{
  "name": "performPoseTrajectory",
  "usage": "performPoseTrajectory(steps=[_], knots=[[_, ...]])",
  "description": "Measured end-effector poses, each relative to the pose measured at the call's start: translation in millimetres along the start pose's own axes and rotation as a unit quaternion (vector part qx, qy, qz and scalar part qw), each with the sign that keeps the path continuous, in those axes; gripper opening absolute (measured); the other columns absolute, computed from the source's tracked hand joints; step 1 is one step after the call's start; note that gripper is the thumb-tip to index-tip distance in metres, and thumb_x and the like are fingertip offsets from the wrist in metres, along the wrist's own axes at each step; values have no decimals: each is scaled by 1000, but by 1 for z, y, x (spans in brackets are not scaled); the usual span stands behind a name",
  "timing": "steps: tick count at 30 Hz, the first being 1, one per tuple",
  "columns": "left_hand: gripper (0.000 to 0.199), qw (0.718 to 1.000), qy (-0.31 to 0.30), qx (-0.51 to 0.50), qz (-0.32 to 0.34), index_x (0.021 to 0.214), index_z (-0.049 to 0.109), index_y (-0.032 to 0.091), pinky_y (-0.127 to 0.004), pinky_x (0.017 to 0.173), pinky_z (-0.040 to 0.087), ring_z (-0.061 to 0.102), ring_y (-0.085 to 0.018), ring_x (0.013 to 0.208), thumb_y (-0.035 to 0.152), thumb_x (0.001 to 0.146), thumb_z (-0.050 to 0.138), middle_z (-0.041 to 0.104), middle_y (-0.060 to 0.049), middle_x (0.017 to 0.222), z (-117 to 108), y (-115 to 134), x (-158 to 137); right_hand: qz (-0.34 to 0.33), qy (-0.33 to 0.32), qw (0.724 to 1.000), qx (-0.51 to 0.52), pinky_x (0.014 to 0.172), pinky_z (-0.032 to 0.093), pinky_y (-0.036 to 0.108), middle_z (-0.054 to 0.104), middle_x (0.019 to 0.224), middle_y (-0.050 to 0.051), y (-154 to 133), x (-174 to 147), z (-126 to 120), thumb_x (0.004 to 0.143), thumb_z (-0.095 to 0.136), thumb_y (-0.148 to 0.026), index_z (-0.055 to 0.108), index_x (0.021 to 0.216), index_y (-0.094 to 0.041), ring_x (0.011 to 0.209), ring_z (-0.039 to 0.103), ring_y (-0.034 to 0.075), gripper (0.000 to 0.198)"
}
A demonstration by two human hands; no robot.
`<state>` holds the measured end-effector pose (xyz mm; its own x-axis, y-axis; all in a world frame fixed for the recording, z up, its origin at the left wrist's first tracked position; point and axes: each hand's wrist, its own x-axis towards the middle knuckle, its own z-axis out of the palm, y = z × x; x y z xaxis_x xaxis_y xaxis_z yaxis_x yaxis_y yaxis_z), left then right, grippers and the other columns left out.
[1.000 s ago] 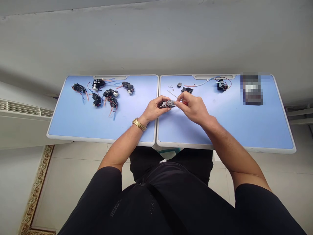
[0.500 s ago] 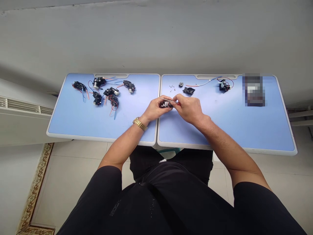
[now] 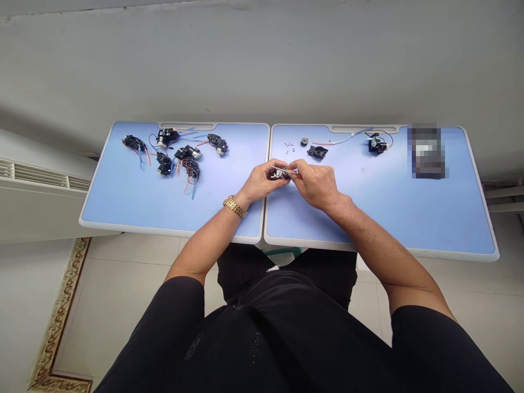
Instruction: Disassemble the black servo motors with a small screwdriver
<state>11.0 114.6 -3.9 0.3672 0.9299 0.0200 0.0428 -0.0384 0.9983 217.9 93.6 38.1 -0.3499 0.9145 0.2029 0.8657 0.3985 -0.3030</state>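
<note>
Because my own fingers wrapped around it, most of the small black-and-silver mechanism [image 3: 280, 174] was hidden; only a pale, shiny patch showed between my hands, over the right table [image 3: 388, 202] close to its seam with the left table [image 3: 135, 202]. Whether it rested on the surface or was lifted, I could not tell. The slim screwdriver [image 3: 282, 169] was partly covered too, just a bit of red handle peeping out by my grip. At the far right, a pixelated block [image 3: 428, 151] masked something I could not make out.

My left hand [image 3: 262, 183] pinched the mechanism, thumb on the near side and curled fingers on the far side. My right hand [image 3: 318, 183] held the screwdriver between thumb and forefinger, the other fingers folded out of sight. Its shaft slanted leftward across the mechanism to my left fingers; I could not see what the tip touched.

Just beyond lay a black housing piece [image 3: 317, 152], a round black part [image 3: 304, 141] and tiny screws [image 3: 289, 144]. A gold watch [image 3: 234, 206] circled my left wrist.
</note>
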Motion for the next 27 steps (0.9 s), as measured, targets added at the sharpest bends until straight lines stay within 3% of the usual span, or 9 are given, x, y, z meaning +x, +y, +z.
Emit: performPoseTrajectory(steps=[5,11,17,27], knots=[[39,1000,3,20,1,116,80,20,-32,82,55,70,-15,85,31,80,91,80,-4,104,0,2,0,5,3,1000,-5,64,30,33,82,83,9,0,0,0,108,52,-31,73,112,-19,74,74,24,24],[40,1000,-2,-8,2,117,80,21,-33,88,57,73,-18,95,29,80,91,82,-6,112,1,1,0,-12,4,1000,-15,62,28,34,80,77,8,-1,2,2,109,44,-31,72,111,-20,70,70,24,31],[37,1000,1,19,5,115,81,21,-32,81,54,67,-14,83,30,81,90,79,-4,103,0,0,0,8,12,1000,-4,63,29,33,82,83,9,0,0,2,110,53,-37,72,111,-21,73,71,24,26],[35,999,11,32,11,117,81,21,-33,85,55,70,-16,89,27,83,89,81,-5,108,0,-3,1,25,6,997,-67,60,20,37,79,79,12,-11,-1,-2,114,40,-34,72,101,-19,68,65,23,38]])
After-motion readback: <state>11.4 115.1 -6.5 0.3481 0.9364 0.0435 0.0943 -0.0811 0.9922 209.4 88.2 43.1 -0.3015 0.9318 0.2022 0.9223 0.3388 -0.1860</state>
